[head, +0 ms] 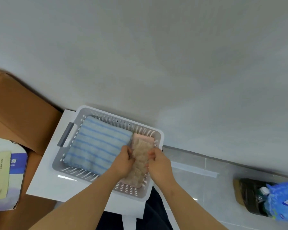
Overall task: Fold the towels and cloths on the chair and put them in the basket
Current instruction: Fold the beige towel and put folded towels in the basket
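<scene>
Beige nubbly cloth [140, 157], folded into a long strip, is pinched along both long edges. The curled fingers [129, 153] of the left hand [123, 162] take its left side, and the curled fingers [152, 154] of the right hand [159, 165] take its right side. Holding both edges likely keeps the fold from springing open while the strip goes into a narrow slot.

It sits in the right part of the pale grey perforated plastic basket [83, 173], lying on a folded pink cloth [144, 138] whose far end shows beyond it. Stacking the small pieces there makes sense, since a folded blue-and-white striped towel [96, 145] fills the left and middle of the basket, up against the pink cloth's edge.

The basket, with a darker grey handle [66, 135] on its left wall, stands on a white counter [45, 180] at centre frame, close before the person.

Further out are a brown cardboard box [20, 110] at upper left and a white and blue printed pack [8, 171] at the left edge. A dark bin [246, 195] holding a crumpled blue plastic bag [283, 198] stands at lower right on the grey tiled floor [198, 185].

No chair or unfolded cloth shows in view, so the task looks near its end.
</scene>
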A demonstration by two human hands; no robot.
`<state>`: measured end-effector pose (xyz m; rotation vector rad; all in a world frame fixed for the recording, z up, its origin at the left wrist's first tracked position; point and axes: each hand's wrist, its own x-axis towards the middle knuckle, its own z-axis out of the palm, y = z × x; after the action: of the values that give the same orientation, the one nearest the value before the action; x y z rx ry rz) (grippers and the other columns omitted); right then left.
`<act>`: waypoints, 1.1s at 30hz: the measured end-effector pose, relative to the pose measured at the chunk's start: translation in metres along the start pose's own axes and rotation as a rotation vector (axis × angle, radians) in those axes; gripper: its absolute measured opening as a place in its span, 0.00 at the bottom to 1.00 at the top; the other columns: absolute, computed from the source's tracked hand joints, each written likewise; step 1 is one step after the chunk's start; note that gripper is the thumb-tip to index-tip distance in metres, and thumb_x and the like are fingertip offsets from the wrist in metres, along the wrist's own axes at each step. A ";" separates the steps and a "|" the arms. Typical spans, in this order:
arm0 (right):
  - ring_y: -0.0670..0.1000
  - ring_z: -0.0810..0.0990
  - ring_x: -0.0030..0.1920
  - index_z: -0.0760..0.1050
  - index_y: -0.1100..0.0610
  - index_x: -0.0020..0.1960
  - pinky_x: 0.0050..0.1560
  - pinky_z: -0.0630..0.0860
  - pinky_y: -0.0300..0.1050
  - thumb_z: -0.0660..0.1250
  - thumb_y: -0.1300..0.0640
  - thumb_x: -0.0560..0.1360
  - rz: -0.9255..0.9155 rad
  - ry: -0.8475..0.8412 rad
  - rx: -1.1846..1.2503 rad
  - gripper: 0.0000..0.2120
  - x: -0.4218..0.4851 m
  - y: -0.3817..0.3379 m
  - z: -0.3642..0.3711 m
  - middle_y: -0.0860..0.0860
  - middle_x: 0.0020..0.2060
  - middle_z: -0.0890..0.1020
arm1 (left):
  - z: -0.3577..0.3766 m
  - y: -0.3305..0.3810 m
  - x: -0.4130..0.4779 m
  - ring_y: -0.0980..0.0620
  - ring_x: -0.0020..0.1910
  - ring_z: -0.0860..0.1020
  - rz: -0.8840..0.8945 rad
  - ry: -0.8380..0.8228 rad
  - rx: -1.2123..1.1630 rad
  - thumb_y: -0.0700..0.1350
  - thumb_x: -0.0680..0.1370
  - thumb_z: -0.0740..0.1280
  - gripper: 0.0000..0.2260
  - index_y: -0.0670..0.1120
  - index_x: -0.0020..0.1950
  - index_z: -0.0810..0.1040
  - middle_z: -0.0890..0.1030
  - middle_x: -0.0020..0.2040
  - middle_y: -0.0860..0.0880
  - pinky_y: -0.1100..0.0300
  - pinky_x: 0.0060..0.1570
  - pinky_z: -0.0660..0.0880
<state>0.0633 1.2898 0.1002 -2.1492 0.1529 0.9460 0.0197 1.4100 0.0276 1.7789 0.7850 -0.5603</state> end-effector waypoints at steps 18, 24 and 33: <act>0.61 0.63 0.66 0.60 0.57 0.72 0.61 0.69 0.54 0.62 0.67 0.73 -0.252 -0.292 -0.997 0.29 0.052 -0.008 0.032 0.58 0.66 0.62 | -0.001 -0.027 -0.011 0.52 0.45 0.77 0.092 -0.094 0.442 0.46 0.73 0.68 0.03 0.49 0.45 0.78 0.77 0.38 0.54 0.61 0.41 0.71; 0.61 0.64 0.66 0.58 0.58 0.73 0.61 0.72 0.53 0.61 0.66 0.74 -0.204 -0.366 -0.959 0.29 0.063 0.001 0.045 0.58 0.69 0.60 | 0.001 -0.029 -0.004 0.47 0.52 0.78 0.060 -0.100 0.618 0.44 0.72 0.66 0.13 0.46 0.56 0.75 0.81 0.50 0.48 0.58 0.46 0.72; 0.58 0.70 0.60 0.63 0.58 0.70 0.54 0.74 0.49 0.61 0.65 0.75 -0.180 -0.374 -0.856 0.24 0.070 -0.008 0.036 0.57 0.65 0.64 | 0.005 -0.028 -0.023 0.43 0.43 0.75 0.113 0.430 0.705 0.49 0.49 0.79 0.39 0.49 0.56 0.66 0.74 0.47 0.44 0.52 0.35 0.72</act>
<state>0.0953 1.3335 0.0427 -2.5981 -0.7423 1.4536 -0.0166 1.4057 0.0247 2.6370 0.8225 -0.4044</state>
